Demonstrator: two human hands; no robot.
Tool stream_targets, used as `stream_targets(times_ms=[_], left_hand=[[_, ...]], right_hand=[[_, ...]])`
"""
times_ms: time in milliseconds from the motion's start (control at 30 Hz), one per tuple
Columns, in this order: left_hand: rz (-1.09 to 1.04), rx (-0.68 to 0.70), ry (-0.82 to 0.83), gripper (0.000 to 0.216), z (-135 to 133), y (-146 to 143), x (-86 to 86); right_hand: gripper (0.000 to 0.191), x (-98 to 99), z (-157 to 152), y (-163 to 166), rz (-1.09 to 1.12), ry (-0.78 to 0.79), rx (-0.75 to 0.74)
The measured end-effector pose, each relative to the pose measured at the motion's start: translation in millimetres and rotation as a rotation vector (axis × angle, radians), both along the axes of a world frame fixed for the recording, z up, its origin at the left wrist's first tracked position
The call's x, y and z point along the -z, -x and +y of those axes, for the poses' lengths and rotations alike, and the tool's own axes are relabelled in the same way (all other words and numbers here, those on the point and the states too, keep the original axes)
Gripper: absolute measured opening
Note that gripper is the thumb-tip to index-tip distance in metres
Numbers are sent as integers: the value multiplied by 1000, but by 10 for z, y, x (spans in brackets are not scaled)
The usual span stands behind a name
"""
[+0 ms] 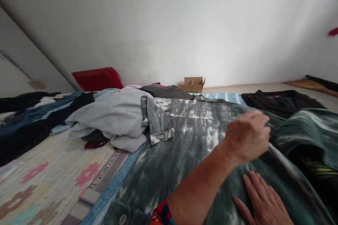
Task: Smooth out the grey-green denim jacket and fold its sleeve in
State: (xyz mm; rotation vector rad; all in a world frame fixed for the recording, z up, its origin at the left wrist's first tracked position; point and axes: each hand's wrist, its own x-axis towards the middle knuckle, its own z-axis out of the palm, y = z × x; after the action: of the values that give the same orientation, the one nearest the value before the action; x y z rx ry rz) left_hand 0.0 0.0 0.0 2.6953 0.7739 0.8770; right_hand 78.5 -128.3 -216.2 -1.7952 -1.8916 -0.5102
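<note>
Across the patterned bed cover [47,168] lies a grey-green washed denim jacket [185,147], spread flat in front of the person, with a heap of pale grey and dark clothes [111,119] just beside its collar end. Their left hand [246,137] is closed, pinching a fold of the denim near its right side, while the right hand [264,202] rests open and flat on the cloth below, the two hands near each other but apart. To my eye the fold would go neatly if the flat palm pins the panel while the other draws the edge over evenly, keeping the seam straight.
</note>
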Motion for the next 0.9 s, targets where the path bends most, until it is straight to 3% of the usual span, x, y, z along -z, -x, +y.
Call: stream_targets(times_ms=[133, 267, 400, 600, 900], left_hand=[[210, -270, 133, 47, 343, -64, 440], [419, -353, 292, 65, 577, -77, 841], [525, -368, 349, 71, 696, -63, 1104], [567, -350, 402, 78, 745, -43, 1296], [579, -359, 372, 78, 742, -33, 1281]], right_hand=[[76, -38, 2, 33, -72, -20, 5], [71, -46, 35, 65, -68, 43, 35], [68, -39, 43, 89, -55, 107, 72], [67, -71, 58, 98, -65, 125, 68], [65, -202, 53, 137, 50, 324, 82]])
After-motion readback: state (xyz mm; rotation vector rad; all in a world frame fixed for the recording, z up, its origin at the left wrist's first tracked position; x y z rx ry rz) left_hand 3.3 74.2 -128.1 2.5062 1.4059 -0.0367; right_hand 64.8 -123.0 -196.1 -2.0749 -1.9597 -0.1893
